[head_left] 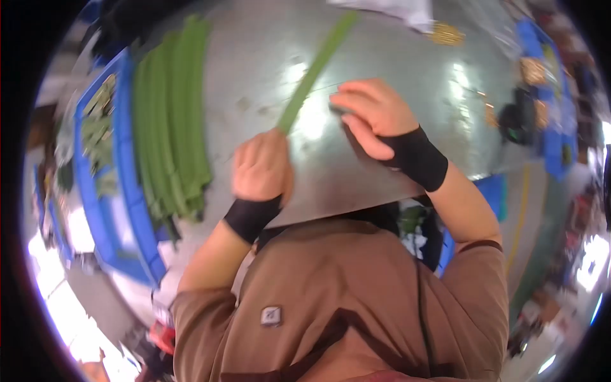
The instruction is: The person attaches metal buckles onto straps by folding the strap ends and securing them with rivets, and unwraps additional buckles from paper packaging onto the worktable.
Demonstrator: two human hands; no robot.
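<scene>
My left hand (261, 167) is closed around the near end of a green strap (318, 67), which runs away from me across the metal table. To its right, my right hand (375, 116) hovers above the tabletop with fingers apart and slightly bent, holding nothing I can see. Both wrists wear black bands. A stack of similar green straps (170, 121) lies lengthwise on the table's left side.
Beside the strap stack stands a blue bin (137, 191) with small green pieces inside. At the far edge lie a white bag (401, 11) and a gold-coloured bundle (445, 33). A black object (517, 118) and another blue bin (557, 149) are on the right.
</scene>
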